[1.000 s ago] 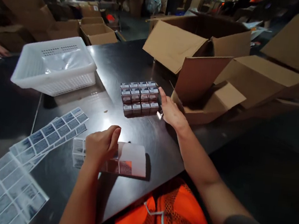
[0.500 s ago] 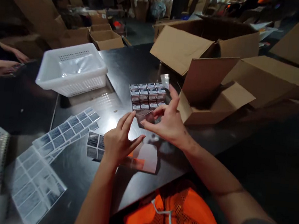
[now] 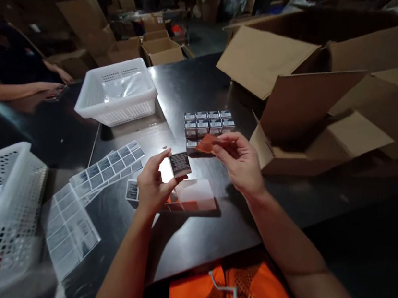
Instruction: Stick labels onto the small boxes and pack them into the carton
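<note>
over the near edge of the black table (image 3: 192, 85), the person's left hand (image 3: 151, 187) pinches a small dark label (image 3: 179, 164) between thumb and fingertips, holding it up above a glossy backing sheet (image 3: 192, 200) that lies flat on the table just below. the right hand (image 3: 241, 161) is closed on a small reddish-brown box (image 3: 208, 144), gripped between thumb and fingers and tipped sideways, a little right of the label and apart from it. just behind that hand sits a tight block of small boxes (image 3: 207, 122) in rows, touching one another. right of them an open cardboard carton (image 3: 313, 129) stands with its flaps up. to the left, long sheets of printed labels (image 3: 109, 169) lie fanned on the table, and more of them (image 3: 67, 229) nearer the corner. a white plastic basket (image 3: 118, 91) with a clear bag in it stands farther back, and another white basket (image 3: 6, 212) lies tipped at the left edge. across the table another person's arm (image 3: 17, 90) rests on the surface.
</note>
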The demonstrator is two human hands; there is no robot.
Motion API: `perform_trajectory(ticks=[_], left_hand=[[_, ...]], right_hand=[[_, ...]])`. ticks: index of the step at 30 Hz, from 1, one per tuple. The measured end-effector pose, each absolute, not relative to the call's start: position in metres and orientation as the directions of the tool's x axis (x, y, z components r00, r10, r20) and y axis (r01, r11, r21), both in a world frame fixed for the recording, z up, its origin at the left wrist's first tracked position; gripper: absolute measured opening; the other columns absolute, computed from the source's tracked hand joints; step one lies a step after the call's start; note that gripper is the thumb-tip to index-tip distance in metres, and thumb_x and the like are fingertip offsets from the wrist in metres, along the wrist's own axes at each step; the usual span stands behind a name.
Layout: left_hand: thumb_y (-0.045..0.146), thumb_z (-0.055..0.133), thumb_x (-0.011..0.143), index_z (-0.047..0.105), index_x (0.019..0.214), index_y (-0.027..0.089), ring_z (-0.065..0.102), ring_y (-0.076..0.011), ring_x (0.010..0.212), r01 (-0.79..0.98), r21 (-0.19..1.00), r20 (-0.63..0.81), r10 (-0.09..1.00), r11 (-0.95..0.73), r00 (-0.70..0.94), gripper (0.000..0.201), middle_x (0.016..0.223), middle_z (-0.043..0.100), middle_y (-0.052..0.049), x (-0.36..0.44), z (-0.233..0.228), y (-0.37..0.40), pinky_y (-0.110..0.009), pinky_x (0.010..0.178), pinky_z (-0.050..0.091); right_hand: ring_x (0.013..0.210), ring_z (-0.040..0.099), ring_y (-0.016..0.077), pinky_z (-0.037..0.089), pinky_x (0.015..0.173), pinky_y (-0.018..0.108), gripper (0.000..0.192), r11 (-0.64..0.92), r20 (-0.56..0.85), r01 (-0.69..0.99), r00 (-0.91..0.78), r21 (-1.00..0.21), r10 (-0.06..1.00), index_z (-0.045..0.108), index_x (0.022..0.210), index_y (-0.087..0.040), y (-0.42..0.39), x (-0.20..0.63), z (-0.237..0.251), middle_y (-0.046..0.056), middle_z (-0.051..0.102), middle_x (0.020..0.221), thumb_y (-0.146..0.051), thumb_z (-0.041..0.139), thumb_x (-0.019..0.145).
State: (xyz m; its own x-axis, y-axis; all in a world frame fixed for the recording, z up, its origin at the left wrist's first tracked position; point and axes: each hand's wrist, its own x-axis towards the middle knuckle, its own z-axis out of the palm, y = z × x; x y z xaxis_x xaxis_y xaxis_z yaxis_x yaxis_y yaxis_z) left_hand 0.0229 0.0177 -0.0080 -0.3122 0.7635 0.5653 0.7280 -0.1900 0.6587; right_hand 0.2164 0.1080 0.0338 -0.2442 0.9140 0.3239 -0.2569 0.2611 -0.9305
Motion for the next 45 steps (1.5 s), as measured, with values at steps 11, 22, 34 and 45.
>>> perform_trajectory(ticks=[11,22,34,45], left_hand=[[0.033,0.080,0.076,0.065,0.124,0.025,0.061,-0.0098,0.061,0.801,0.542,0.616,0.768,-0.252,-0.175,0.051,0.118,0.072,-0.007,0.028,-0.011,0.014,-0.023,0.051,0.048],[0.029,0.079,0.076,0.066,0.125,0.026,0.072,-0.0208,0.090,0.856,0.448,0.658,0.744,-0.260,-0.119,0.050,0.118,0.073,-0.007,0.033,-0.004,0.011,-0.030,0.073,0.060],[0.036,0.080,0.077,0.067,0.124,0.027,0.072,-0.0212,0.092,0.850,0.440,0.683,0.723,-0.289,-0.107,0.050,0.117,0.073,-0.007,0.036,0.000,0.012,-0.030,0.073,0.058],[0.036,0.085,0.071,0.066,0.122,0.023,0.070,-0.0197,0.087,0.843,0.538,0.641,0.658,-0.019,-0.394,0.055,0.113,0.073,-0.006,0.027,-0.004,0.016,-0.027,0.061,0.049]], right_hand=[[0.094,0.068,0.0187,0.051,0.089,0.036,0.057,-0.084,0.049,-0.202,-0.577,-0.976,0.815,0.053,0.117,-0.023,0.100,0.220,0.031,-0.006,0.065,0.072,-0.025,0.084,0.068],[0.094,0.071,0.0227,0.055,0.080,0.036,0.064,-0.080,0.007,-0.133,-0.553,-0.988,0.833,0.039,0.110,-0.025,0.098,0.216,0.033,-0.007,0.066,0.070,-0.032,0.084,0.066],[0.095,0.071,0.0229,0.055,0.078,0.036,0.064,-0.049,0.032,-0.137,-0.531,-0.989,0.847,0.038,0.110,-0.025,0.097,0.214,0.029,-0.007,0.065,0.070,-0.034,0.084,0.066],[0.088,0.065,0.0194,0.057,0.082,0.035,0.058,0.383,0.357,0.042,-0.281,-0.923,0.891,0.048,0.115,-0.027,0.099,0.213,0.019,-0.002,0.059,0.089,-0.033,0.086,0.071]])
